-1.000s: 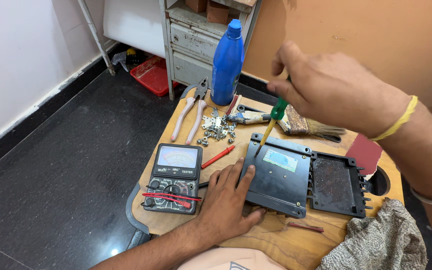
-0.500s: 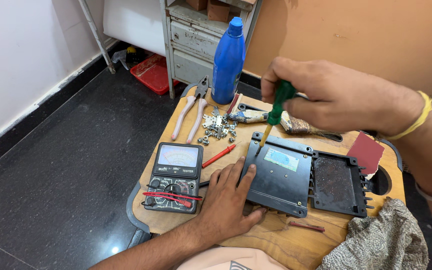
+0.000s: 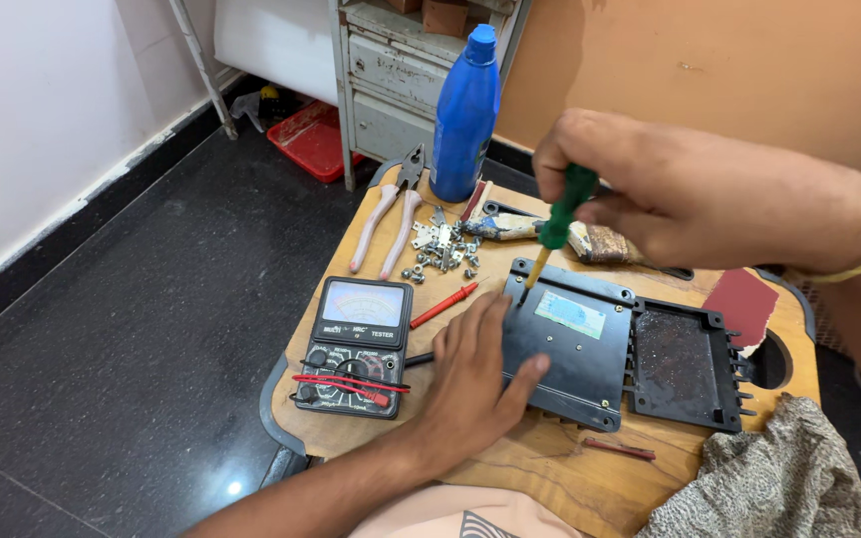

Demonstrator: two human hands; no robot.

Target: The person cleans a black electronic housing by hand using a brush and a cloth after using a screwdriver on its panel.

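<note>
Since half a second ago our right hand (image 3: 670, 194) has stayed closed round the green-handled screwdriver (image 3: 558, 221) and kept it steeply tilted — its tip now sits at the near-left corner of the black electronic module (image 3: 590, 349). Our left hand (image 3: 470, 384) remains flat and open, fingers spread, pressing the module's left edge and gripping nothing. We have the module lying on the wooden stool top (image 3: 510, 468), between the analog multimeter (image 3: 356, 344) and a grey cloth (image 3: 769, 478). Pliers (image 3: 386, 224), loose nuts (image 3: 440, 249) and a blue bottle (image 3: 464, 110) sit beyond — well apart from our fingers.
</note>
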